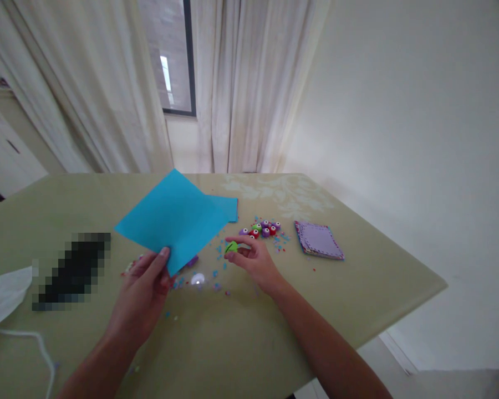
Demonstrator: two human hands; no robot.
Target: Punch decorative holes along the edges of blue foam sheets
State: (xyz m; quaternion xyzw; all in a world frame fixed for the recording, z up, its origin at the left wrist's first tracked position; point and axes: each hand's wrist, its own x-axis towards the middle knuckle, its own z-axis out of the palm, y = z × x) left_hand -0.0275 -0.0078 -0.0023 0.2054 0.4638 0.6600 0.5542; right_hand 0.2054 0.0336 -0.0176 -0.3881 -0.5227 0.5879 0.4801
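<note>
Holding up a blue sheet by its near corner in the left hand, while the right hand pinches a small green gadget with a dark slot, probably a paper punch. Sheet's tilted over the middle of the bench, gadget's just right of it, and they look apart to me. So I'd call this the getting-ready step; bringing the two together would need a steady sheet and the slot facing its edge.

Paper bits are scattered below. The eye-dotted gadgets sit just beyond the right hand, a purple stack farther right. The sheet itself is the main nuisance: it partly hides a blue stack on the far side. Left: a blurred dark thing, can't tell what.
</note>
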